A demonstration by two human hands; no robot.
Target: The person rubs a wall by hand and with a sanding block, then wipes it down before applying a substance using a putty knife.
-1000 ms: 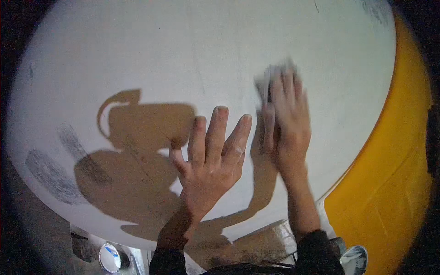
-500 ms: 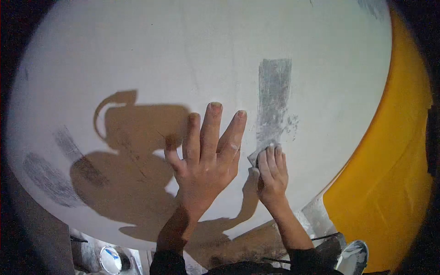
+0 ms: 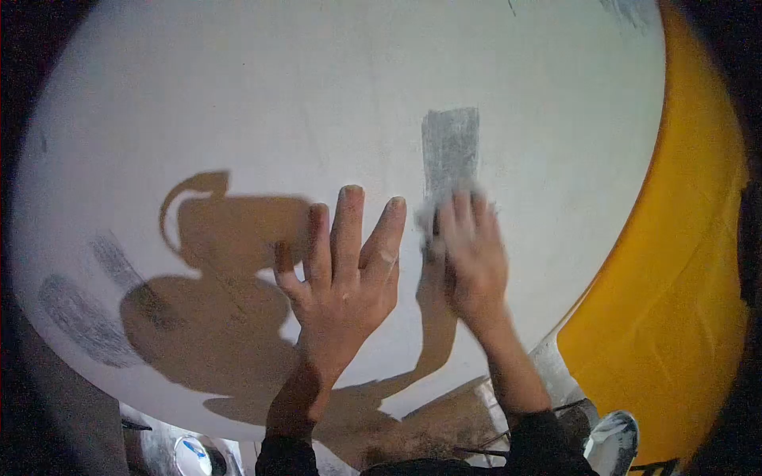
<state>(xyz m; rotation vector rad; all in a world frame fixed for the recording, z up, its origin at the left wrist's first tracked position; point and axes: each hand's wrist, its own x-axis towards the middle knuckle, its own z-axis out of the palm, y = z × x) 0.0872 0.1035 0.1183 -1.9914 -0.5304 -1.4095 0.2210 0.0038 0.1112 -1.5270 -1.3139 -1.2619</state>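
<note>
Right hand [image 3: 476,258], blurred, holds a grey sheet [image 3: 425,220] against a white panel [image 3: 238,103], having slid up the grey patch [image 3: 451,143], so rubbing covers that strip again. Left hand [image 3: 341,289] alongside, 4 visible fingers spread wide.

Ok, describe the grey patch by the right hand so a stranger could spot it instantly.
Start with the big white surface, bordered on its right by yellow material. Find the right hand in front of it; the grey patch runs up from there. Unlike the slanted grey smudges at lower left, it stands nearly upright with a squared-off top.
</note>
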